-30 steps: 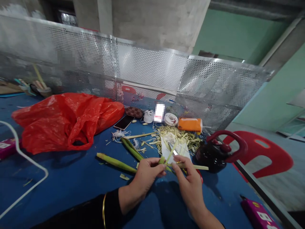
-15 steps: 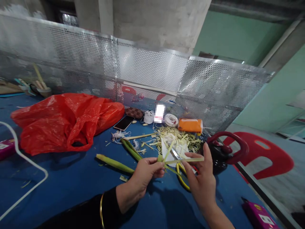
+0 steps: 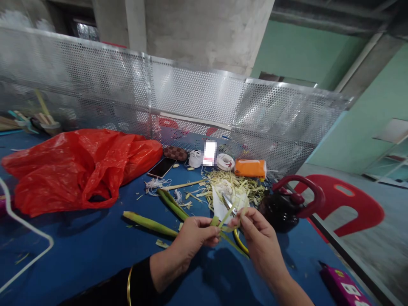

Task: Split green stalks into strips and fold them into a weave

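Between thumb and fingers, my left hand (image 3: 198, 236) pinches green leaf strips (image 3: 225, 217) folded and crossed over one another. Closed in a pinch, my right hand (image 3: 259, 236) grips one end of a strip just to the right. Loose strip ends stick up and down from the crossing. Behind my hands, scissors (image 3: 241, 242) with yellow handles lie partly hidden, their blades over a white paper (image 3: 218, 207). Two green stalks, one (image 3: 149, 224) near my left wrist and another (image 3: 172, 205) farther back, rest on the blue table (image 3: 95, 255).
A heap of leaf shavings (image 3: 255, 192) lies behind the paper. A dark kettle (image 3: 280, 210) with a red handle stands right. A red plastic bag (image 3: 70, 165) fills the left. Phone (image 3: 162, 167), tape roll (image 3: 225, 162) and orange pack (image 3: 250, 168) line the back, before a perforated metal screen (image 3: 194, 93).
My right hand has moved left toward my left hand, its fingers going from spread along the strip to a pinch. The view has shifted slightly to the right.
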### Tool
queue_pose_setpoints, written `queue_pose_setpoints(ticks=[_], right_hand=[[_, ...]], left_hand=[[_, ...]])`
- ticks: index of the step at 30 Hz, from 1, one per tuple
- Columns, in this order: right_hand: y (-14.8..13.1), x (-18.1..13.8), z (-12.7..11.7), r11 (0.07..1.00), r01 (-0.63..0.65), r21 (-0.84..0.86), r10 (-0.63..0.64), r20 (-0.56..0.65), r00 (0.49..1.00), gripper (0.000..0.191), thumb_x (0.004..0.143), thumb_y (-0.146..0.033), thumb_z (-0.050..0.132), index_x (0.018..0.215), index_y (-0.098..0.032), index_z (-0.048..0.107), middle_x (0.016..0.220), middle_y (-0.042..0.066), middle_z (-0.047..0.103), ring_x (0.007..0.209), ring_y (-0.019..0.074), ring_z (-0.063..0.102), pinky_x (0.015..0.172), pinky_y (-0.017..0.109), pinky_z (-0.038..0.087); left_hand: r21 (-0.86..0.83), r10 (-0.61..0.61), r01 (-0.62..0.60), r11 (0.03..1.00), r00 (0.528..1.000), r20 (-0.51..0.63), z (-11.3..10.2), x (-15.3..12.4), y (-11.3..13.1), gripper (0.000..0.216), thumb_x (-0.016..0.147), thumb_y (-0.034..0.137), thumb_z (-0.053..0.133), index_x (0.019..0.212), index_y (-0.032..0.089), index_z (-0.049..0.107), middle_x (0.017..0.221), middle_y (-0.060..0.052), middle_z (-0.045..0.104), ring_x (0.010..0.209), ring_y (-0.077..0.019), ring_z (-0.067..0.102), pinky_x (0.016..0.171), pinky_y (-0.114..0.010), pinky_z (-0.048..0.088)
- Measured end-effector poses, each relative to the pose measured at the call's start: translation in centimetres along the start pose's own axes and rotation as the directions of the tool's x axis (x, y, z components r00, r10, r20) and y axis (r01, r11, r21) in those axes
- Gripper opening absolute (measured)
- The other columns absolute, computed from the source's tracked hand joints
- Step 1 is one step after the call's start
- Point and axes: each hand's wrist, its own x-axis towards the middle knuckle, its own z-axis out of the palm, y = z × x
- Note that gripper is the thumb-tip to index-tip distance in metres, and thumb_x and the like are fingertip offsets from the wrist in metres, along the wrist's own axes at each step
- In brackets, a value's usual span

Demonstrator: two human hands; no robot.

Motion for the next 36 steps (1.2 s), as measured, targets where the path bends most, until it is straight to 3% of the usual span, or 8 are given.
queue_pose_setpoints(ticks=[5, 10, 17, 26, 36], right_hand=[[-0.3, -0.1, 0.0, 0.947, 0.030, -0.321, -0.032, -0.001, 0.999, 0.023, 0.082, -0.039, 0.062, 0.075, -0.018, 0.066, 0.062, 0.001, 0.061, 0.062, 0.0174, 0.057, 0.061, 0.028, 0.045], [-0.7, 0.0, -0.6, 0.803, 0.213, -0.557, -0.154, 0.151, 0.976, 0.022, 0.085, -0.032, 0.058, 0.067, -0.020, 0.061, 0.066, 0.001, 0.060, 0.065, 0.0169, 0.055, 0.062, 0.027, 0.042], [-0.3, 0.1, -0.8, 0.709, 0.289, -0.644, -0.158, 0.254, 0.954, 0.021, 0.087, -0.028, 0.056, 0.068, -0.021, 0.062, 0.068, 0.002, 0.061, 0.068, 0.0183, 0.056, 0.067, 0.030, 0.041], [0.2, -0.4, -0.6, 0.700, 0.292, -0.651, -0.155, 0.261, 0.953, 0.020, 0.087, -0.024, 0.056, 0.067, -0.022, 0.059, 0.070, 0.001, 0.063, 0.071, 0.0183, 0.057, 0.068, 0.030, 0.040], [1.0, -1.1, 0.2, 0.604, 0.319, -0.730, -0.227, 0.227, 0.947, 0.012, 0.086, -0.027, 0.060, 0.076, -0.021, 0.059, 0.072, 0.001, 0.064, 0.073, 0.0197, 0.057, 0.072, 0.031, 0.039]], left_hand=[[-0.014, -0.003, 0.004, 1.000, 0.999, 0.037, -0.2, 0.0, 0.3, 0.025, 0.056, 0.028, 0.081, 0.072, 0.010, 0.073, 0.064, -0.004, 0.065, 0.053, -0.0104, 0.056, 0.060, -0.023, 0.049], [-0.054, -0.027, 0.028, 0.998, 0.999, 0.026, -0.3, 0.1, 0.3, 0.021, 0.058, 0.026, 0.080, 0.068, 0.010, 0.071, 0.060, -0.002, 0.062, 0.052, -0.0092, 0.055, 0.059, -0.023, 0.048], [-0.056, -0.028, 0.029, 0.998, 0.999, 0.030, -0.4, 0.2, 0.0, 0.021, 0.060, 0.026, 0.079, 0.072, 0.010, 0.072, 0.063, -0.003, 0.063, 0.055, -0.0091, 0.056, 0.062, -0.023, 0.049], [0.001, -0.002, 0.002, 1.000, 0.999, 0.037, 0.1, -0.2, 0.1, 0.023, 0.058, 0.026, 0.077, 0.074, 0.009, 0.074, 0.066, -0.004, 0.065, 0.055, -0.0091, 0.055, 0.061, -0.022, 0.048], [0.092, 0.078, -0.084, 0.992, 0.995, 0.067, 0.4, -0.4, -0.2, 0.017, 0.061, 0.027, 0.071, 0.064, 0.010, 0.068, 0.057, 0.001, 0.057, 0.054, -0.0097, 0.050, 0.058, -0.023, 0.043]])
